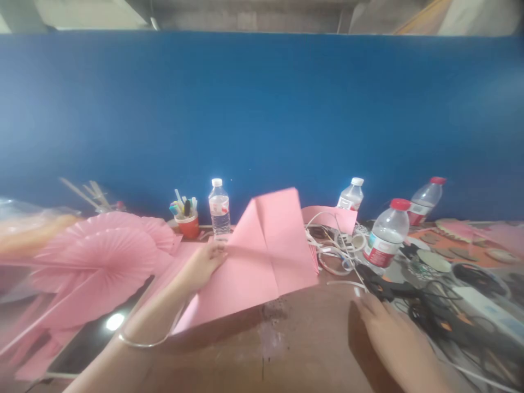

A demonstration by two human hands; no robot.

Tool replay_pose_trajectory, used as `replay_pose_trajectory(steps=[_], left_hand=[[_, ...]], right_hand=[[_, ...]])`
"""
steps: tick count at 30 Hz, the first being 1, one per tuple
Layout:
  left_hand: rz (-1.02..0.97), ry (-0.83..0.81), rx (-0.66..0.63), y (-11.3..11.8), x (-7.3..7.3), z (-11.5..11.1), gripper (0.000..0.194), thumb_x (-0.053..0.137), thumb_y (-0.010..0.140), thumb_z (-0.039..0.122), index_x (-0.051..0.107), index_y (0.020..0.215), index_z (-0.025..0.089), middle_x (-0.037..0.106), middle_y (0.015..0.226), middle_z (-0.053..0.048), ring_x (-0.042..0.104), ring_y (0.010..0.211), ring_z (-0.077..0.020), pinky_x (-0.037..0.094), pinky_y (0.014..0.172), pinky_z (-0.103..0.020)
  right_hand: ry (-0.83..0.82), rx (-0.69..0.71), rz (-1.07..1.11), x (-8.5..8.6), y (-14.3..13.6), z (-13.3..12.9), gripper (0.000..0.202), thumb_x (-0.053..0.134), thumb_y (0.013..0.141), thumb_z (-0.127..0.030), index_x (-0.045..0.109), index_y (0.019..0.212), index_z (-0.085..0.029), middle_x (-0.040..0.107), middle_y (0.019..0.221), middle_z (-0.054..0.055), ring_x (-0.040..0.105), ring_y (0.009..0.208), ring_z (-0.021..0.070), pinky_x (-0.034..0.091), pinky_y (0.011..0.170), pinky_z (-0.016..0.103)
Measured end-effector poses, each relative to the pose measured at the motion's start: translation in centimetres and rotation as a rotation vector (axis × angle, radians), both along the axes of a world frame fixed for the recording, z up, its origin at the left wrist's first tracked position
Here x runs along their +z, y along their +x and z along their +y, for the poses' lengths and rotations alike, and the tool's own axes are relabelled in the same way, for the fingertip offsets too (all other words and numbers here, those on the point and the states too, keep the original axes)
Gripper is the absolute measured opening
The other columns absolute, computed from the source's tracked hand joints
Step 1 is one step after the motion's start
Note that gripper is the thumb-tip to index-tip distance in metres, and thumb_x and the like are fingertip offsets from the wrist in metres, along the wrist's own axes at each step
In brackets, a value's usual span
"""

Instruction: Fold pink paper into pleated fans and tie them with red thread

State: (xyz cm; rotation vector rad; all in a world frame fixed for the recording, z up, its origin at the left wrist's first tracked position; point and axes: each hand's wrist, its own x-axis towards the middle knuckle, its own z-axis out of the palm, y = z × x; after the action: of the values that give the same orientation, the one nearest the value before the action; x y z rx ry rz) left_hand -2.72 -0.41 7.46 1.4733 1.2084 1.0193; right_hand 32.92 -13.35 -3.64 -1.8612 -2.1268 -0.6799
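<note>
A large sheet of pink paper (249,273) with a crease and a raised, folded part lies across the middle of the table. My left hand (207,265), with a silver bangle on the wrist, is on the paper's left side, its fingers curled against it. To the right of the paper, my right hand (380,322) is over the table beside the cables (339,245). Its fingers are stretched forward and somewhat blurred, and I make out nothing held in them.
Pleated pink paper fans (106,251) lie at the left over a dark glossy panel (102,327). Behind are a red cup of markers (187,224) and a water bottle (220,210). At the right stand red-capped bottles (387,234), a white-capped bottle (352,195) and a power strip (491,311).
</note>
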Motion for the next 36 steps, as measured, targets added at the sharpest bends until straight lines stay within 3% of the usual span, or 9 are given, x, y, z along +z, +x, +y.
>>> replay_pose_trajectory(steps=[3, 7, 11, 13, 17, 21, 24, 29, 36], left_hand=[[-0.265, -0.191, -0.046, -0.3, -0.9, -1.4, 0.024, 0.063, 0.069, 0.034, 0.06, 0.085, 0.015, 0.066, 0.078, -0.005, 0.062, 0.068, -0.0182, 0.048, 0.068, -0.03], [-0.432, -0.191, 0.081, 1.2, -3.8, -3.9, 0.021, 0.061, 0.073, 0.034, 0.058, 0.084, 0.015, 0.065, 0.075, -0.003, 0.061, 0.064, -0.0133, 0.047, 0.06, -0.023], [-0.445, -0.195, 0.103, 3.4, -5.8, -6.6, 0.021, 0.059, 0.075, 0.035, 0.058, 0.082, 0.015, 0.064, 0.069, -0.001, 0.059, 0.059, -0.0121, 0.046, 0.056, -0.021], [-0.454, -0.249, 0.076, 4.0, -5.6, -7.7, 0.022, 0.06, 0.074, 0.034, 0.059, 0.085, 0.015, 0.066, 0.077, -0.004, 0.061, 0.064, -0.0134, 0.048, 0.06, -0.023], [-0.479, -0.302, 0.022, 3.1, -3.9, -8.0, 0.034, 0.063, 0.071, 0.034, 0.059, 0.101, 0.018, 0.067, 0.093, -0.007, 0.064, 0.072, -0.0178, 0.05, 0.061, -0.027], [-0.455, -0.194, 0.12, 0.7, -3.1, -6.3, 0.034, 0.068, 0.067, 0.033, 0.063, 0.095, 0.014, 0.067, 0.095, -0.01, 0.063, 0.081, -0.021, 0.051, 0.068, -0.029], [-0.366, -0.209, 0.106, -0.2, -3.4, -5.5, 0.033, 0.068, 0.067, 0.033, 0.064, 0.091, 0.01, 0.068, 0.088, -0.012, 0.064, 0.074, -0.0221, 0.052, 0.061, -0.029], [-0.337, -0.256, 0.085, -0.1, -4.0, -5.5, 0.033, 0.068, 0.068, 0.032, 0.062, 0.09, 0.008, 0.069, 0.084, -0.013, 0.065, 0.071, -0.0244, 0.054, 0.061, -0.033], [-0.411, -0.321, 0.111, 0.0, -4.9, -5.4, 0.029, 0.071, 0.065, 0.029, 0.062, 0.085, 0.011, 0.07, 0.079, -0.011, 0.066, 0.079, -0.027, 0.055, 0.064, -0.035]], right_hand=[[-0.101, 0.14, 0.26, 1.3, -2.9, 1.0, 0.035, 0.043, 0.081, -0.02, 0.053, 0.115, -0.016, 0.057, 0.113, 0.015, 0.06, 0.09, 0.0302, 0.048, 0.075, 0.046], [-0.452, 0.426, 1.028, 4.2, -9.6, 1.5, 0.057, 0.049, 0.081, -0.039, 0.031, 0.133, -0.02, 0.053, 0.121, 0.011, 0.054, 0.107, 0.0229, 0.048, 0.085, 0.036], [-0.485, 0.471, 1.669, 6.1, -14.3, 3.5, 0.045, 0.045, 0.083, -0.043, 0.048, 0.117, -0.014, 0.059, 0.111, 0.011, 0.058, 0.096, 0.0232, 0.048, 0.076, 0.034], [-0.425, 0.38, 1.714, 6.2, -15.0, 4.6, 0.034, 0.05, 0.08, -0.042, 0.059, 0.093, -0.013, 0.065, 0.086, 0.007, 0.059, 0.081, 0.0217, 0.046, 0.066, 0.029], [-0.355, 0.187, 1.664, 6.0, -14.3, 5.2, 0.032, 0.056, 0.075, -0.042, 0.055, 0.06, -0.014, 0.05, 0.049, -0.002, 0.048, 0.051, 0.0134, 0.035, 0.048, 0.023], [-0.489, 0.359, 1.757, 6.2, -13.5, 5.0, 0.032, 0.053, 0.078, -0.044, 0.063, 0.083, -0.014, 0.065, 0.072, 0.004, 0.059, 0.07, 0.0196, 0.044, 0.062, 0.027], [-0.444, 0.439, 1.754, 6.2, -13.2, 5.3, 0.035, 0.053, 0.078, -0.045, 0.064, 0.093, -0.015, 0.067, 0.091, 0.007, 0.06, 0.086, 0.0238, 0.044, 0.079, 0.034], [-0.452, 0.319, 1.822, 4.7, -12.5, 6.6, 0.035, 0.06, 0.072, -0.044, 0.065, 0.088, -0.013, 0.069, 0.084, 0.009, 0.063, 0.08, 0.0271, 0.046, 0.075, 0.038], [-0.41, 0.347, 1.893, 2.8, -12.2, 7.2, 0.029, 0.064, 0.071, -0.039, 0.066, 0.082, -0.012, 0.069, 0.08, 0.009, 0.063, 0.076, 0.0252, 0.046, 0.075, 0.037]])
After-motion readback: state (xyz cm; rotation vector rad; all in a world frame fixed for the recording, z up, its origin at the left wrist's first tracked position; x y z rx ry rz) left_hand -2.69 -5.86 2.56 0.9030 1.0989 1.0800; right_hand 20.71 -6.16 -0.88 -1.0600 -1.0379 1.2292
